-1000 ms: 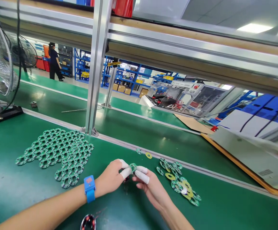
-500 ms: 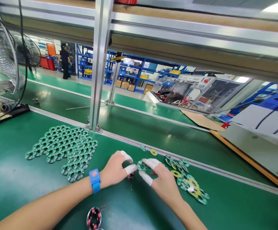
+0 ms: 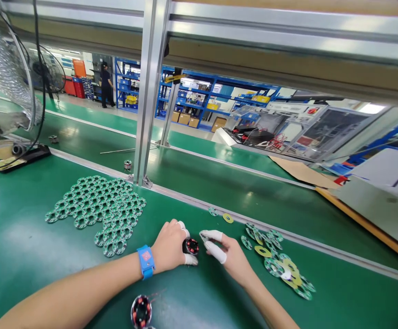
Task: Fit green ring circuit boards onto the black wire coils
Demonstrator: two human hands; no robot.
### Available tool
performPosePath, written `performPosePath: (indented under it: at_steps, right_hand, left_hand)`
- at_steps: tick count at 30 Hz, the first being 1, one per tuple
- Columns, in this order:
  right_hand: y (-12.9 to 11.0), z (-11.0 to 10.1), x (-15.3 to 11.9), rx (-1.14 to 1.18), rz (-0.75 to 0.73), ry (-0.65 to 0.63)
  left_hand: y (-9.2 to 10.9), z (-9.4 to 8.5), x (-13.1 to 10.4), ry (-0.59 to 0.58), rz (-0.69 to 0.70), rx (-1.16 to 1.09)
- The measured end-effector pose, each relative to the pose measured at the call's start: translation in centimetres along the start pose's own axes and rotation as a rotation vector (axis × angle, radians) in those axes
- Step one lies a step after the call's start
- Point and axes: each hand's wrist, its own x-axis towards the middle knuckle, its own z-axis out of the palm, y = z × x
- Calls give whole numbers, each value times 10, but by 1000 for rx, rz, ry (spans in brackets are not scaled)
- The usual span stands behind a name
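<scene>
My left hand, with white finger cots and a blue wrist strap, grips a small round black coil part with red windings on the green mat. My right hand, also in finger cots, pinches a small green ring board edge-on at its fingertips, right beside the coil part. The ring is thin and hard to make out.
A panel of joined green ring boards lies to the left, and loose green and yellow rings to the right. Another coil part sits near me. An aluminium post, a fan and a far-off person are beyond.
The green ring held up between both hands went down with my right fingertips. My left hand lowered and now shows the black coil part. The camera tilted down and left.
</scene>
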Motion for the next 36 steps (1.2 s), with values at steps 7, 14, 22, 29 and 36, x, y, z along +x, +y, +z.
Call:
performPosePath:
  at_steps: [7,14,22,29,36]
  right_hand:
    - [3,-3,3,113,101,48]
    - [3,-3,3,130,78,57]
    - [-1,10,-6,-272,-229,-63]
    - [8,12,-12,-546,-394,-43]
    - [10,17,-15,-608,-471,35]
  left_hand:
    - [-1,-1,0,8,13,-13]
    - [-1,-1,1,-4,1,-26]
    - [-3,3,2,13,21,19]
    - [-4,6,1,35,36,19]
    - [-4,6,1,29,37,44]
